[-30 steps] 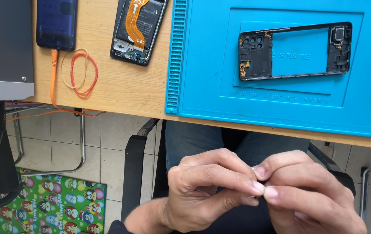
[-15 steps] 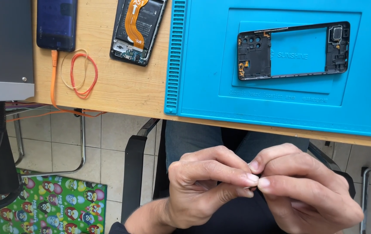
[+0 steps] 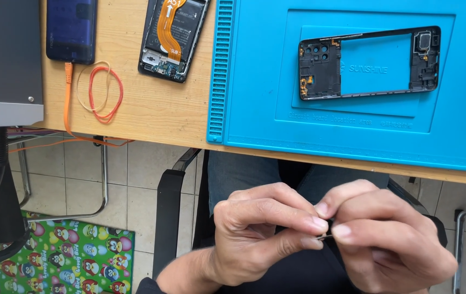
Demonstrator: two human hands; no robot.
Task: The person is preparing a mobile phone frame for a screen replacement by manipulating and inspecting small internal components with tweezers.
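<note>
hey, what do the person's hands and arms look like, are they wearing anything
Both hands are bare: the left hand and right hand show no gloves, rings or watch. A dark sleeve edge shows at the left forearm. The right wrist is out of frame.

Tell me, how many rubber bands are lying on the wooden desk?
2. A red-orange rubber band lies left of the opened phone; a pale rubber band overlaps its left side, beside the orange cable. None seems hidden, though the desk continues beyond the frame.
</note>
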